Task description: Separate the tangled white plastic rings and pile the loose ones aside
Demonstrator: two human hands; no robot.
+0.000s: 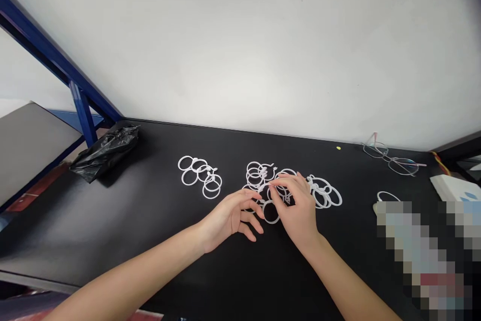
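Observation:
Both hands are over a cluster of white plastic rings with small loops, like curtain rings (255, 177), in the middle of the black table. My left hand (238, 213) has its fingers loosely bent and apart, with the fingertips beside the rings and nothing plainly held. My right hand (296, 206) pinches thumb and forefinger together at a white curtain ring; the fingers partly hide it. One loose ring (271, 223) shows between the two hands. Several more rings (330, 201) lie just right of my right hand, partly covered by it. A separate group of rings (190, 177) rests farther left.
A crumpled black plastic bag (108, 150) lies at the table's left end, near a blue metal frame (80, 110). Eyeglasses (389, 157) lie at the back right, near a white box (456, 188). A blurred-out object (424, 256) is at the right. A white wall stands behind.

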